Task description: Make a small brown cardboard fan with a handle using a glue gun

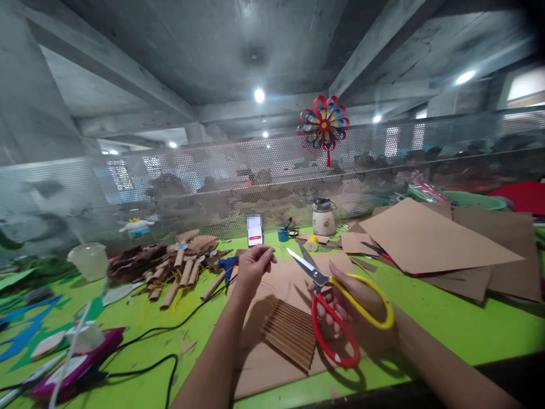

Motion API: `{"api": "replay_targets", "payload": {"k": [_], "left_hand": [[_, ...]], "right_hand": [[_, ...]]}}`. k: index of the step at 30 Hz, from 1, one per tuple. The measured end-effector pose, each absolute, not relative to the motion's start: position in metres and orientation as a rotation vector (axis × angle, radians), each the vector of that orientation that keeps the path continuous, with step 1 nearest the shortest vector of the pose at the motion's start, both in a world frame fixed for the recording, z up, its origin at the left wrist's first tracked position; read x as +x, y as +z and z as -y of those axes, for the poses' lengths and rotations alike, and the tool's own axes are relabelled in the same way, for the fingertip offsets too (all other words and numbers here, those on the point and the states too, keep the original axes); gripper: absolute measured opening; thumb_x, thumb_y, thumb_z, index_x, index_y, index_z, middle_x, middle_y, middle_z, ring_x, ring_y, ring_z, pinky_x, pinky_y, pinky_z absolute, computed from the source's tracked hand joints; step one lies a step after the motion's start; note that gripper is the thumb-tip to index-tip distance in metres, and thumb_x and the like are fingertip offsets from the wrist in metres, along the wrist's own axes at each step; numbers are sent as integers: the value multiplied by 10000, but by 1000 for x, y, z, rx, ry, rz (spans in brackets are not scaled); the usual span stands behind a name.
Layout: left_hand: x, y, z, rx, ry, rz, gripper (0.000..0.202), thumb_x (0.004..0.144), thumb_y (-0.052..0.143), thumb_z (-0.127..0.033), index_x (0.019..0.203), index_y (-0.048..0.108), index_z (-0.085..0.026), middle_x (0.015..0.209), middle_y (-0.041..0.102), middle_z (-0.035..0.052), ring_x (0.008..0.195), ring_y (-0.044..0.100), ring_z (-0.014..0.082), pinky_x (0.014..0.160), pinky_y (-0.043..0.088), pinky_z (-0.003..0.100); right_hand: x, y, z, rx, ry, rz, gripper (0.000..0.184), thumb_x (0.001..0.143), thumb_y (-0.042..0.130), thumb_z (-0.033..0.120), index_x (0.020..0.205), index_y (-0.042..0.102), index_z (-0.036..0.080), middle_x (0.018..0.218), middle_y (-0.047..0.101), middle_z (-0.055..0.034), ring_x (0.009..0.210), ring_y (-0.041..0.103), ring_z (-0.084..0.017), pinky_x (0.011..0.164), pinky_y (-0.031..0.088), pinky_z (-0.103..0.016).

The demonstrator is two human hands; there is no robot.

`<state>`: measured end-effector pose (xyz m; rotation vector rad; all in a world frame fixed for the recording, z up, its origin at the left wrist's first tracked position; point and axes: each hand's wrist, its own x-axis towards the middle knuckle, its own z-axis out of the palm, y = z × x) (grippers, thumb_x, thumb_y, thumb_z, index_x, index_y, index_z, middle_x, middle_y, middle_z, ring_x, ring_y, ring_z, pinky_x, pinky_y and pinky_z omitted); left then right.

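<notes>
- Scissors (318, 276) are grasped by the right hand (361, 298), blades parted toward ten o'clock.
- The left hand (254, 267) is pinched closed; contents cannot be told.
- Corrugated cardboard (292, 334) is laid at six o'clock, presumably for reach.

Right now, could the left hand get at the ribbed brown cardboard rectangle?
Probably yes: most of the ribbed brown cardboard rectangle lies uncovered near the left hand; the red-and-yellow-handled metal scissors in the right hand only overlap its edge in this view.

Bare forearms (219, 343) stretched forward, left grip (255, 266) pinched and turned inward, right grip (355, 296) curled, thumb (335, 271) uppermost
</notes>
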<state>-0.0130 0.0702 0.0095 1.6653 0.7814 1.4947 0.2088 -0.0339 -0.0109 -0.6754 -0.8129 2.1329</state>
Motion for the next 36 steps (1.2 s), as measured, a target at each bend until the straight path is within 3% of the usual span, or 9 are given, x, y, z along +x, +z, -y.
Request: {"api": "replay_targets", "payload": {"k": [7, 18, 31, 36], "left_hand": [[-12, 8, -71, 1673, 1487, -771, 209, 744, 671, -339, 745, 630, -134, 578, 626, 8, 394, 438, 51, 360, 256, 179], [-12, 6, -72, 1700, 1439, -774, 187, 756, 665, -316, 747, 633, -132, 586, 625, 12, 412, 444, 52, 369, 262, 176], [-10, 6, -69, 1698, 1418, -748, 193, 762, 667, -327, 764, 639, -136, 599, 629, 10, 424, 452, 60, 375, 267, 185], [-11, 8, -66, 1724, 1368, -690, 180, 788, 652, -313, 776, 640, -134, 616, 634, 14, 436, 454, 58, 392, 267, 185]], "right_hand": [[207, -6, 36, -728, 2129, 880, 600, 931, 272, 602, 932, 644, 132, 539, 631, -58, 463, 596, -146, 466, 514, -251], [206, -11, 31, -713, 2132, 944, 670, 920, 225, 634, 914, 644, 111, 602, 672, -114, 498, 632, -167, 469, 539, -269], [205, -19, 28, -678, 2203, 952, 670, 911, 239, 652, 748, 609, 117, 623, 665, -93, 497, 626, -145, 472, 538, -252], [203, -25, 25, -635, 2192, 902, 642, 905, 271, 653, 826, 619, 120, 646, 663, -82, 513, 633, -152, 470, 545, -263]]}}
